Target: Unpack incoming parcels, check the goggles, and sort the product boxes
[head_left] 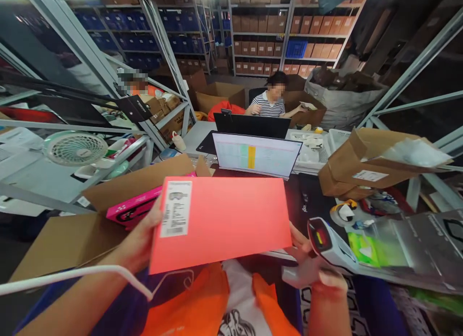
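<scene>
both hands were up in the head view: the left hand (pixel 139 242) pinched the left edge of a flat coral-red package (pixel 220 222), thumb on top just beside its white barcode label (pixel 176 208), fingers hidden behind. the right hand (pixel 313 266) was closed around the grip of a handheld scanner (pixel 331 244), whose head sat just off the package's lower right corner — while a fingertip or two of that hand touched the package's right edge.

to do this well, i judged the label should be turned square toward the scanner's window; as held, the label lay at the far left of the package and the scanner at the right, well apart, so either the package had to slide across or the scanner swing over. keeping the package flat would spare the barcode any glare or bend.

around them: an open cardboard box (pixel 108 206) at the left with a pink box (pixel 133 208) inside, a monitor (pixel 255 155) straight ahead showing a spreadsheet, another open carton (pixel 361 169) at the right, a tape roll (pixel 343 213) below it, and clear plastic bags (pixel 415 244) near the scanner. a white hanger (pixel 90 273) crossed the left forearm, over orange clothing (pixel 202 307) — it could snag a quick move. beyond the monitor a person in a striped top (pixel 269 104) sat working.
</scene>
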`<state>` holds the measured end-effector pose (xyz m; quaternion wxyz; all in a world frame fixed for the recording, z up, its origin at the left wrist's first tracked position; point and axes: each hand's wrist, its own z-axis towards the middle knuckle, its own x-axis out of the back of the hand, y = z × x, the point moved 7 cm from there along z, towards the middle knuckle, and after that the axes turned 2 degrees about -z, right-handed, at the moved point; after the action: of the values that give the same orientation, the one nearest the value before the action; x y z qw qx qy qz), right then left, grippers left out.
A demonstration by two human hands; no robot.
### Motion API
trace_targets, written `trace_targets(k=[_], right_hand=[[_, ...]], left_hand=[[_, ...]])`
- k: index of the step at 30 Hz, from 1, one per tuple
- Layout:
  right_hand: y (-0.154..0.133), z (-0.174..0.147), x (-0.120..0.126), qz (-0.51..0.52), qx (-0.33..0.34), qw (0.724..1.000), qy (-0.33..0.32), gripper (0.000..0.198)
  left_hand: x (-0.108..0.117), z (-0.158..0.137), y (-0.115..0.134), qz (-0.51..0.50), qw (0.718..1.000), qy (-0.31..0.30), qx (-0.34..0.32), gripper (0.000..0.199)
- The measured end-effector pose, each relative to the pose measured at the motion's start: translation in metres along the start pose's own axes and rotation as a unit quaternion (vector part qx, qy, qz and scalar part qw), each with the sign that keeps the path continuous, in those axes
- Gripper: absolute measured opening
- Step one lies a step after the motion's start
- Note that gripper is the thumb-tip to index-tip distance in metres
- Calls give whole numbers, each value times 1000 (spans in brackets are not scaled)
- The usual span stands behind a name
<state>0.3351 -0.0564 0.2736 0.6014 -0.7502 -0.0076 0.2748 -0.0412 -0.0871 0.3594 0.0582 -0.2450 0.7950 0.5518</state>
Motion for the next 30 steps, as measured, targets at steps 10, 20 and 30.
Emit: trace_targets(k=[10, 20, 30], right_hand=[[67, -48, 149, 49, -55, 980, 186, 44], [69, 59, 99, -47, -89, 991, 92, 58], [9, 70, 64, -307, -145, 939, 63, 46]], left_hand=[[-62, 87, -165, -58, 994, -83, 34, 103], [-8, 159, -200, -61, 994, -4, 95, 63], [22, 164, -218, -21, 993, 38, -113, 101]])
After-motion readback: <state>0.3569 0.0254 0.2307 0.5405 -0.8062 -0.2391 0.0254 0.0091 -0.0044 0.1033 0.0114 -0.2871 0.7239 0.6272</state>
